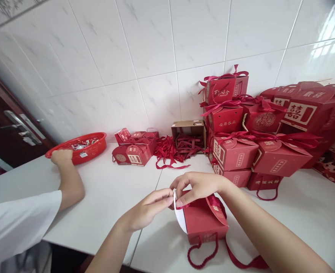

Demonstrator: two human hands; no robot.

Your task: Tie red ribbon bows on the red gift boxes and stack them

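A red paper gift box (205,216) rests on the white table in front of me, with a flap raised on its left side that shows its white inner face (180,218). My right hand (196,185) reaches over the box and pinches the flap's upper part, the thumb against a bit of red ribbon. At the flap's left edge, the fingers of my left hand (149,208) are pressed together and grip it; their tips are partly hidden. A twisted rope handle (203,263) hangs at the box's near side, and a red ribbon (245,263) trails rightward over the table.
Stacked red gift boxes (238,151) with ribbons stand at right against the tiled wall. Loose red ribbons (167,149) lie beside a cardboard box (188,125). Several small boxes (136,149) stand further left. A co-worker's hand (61,156) touches a red plastic basin (92,153).
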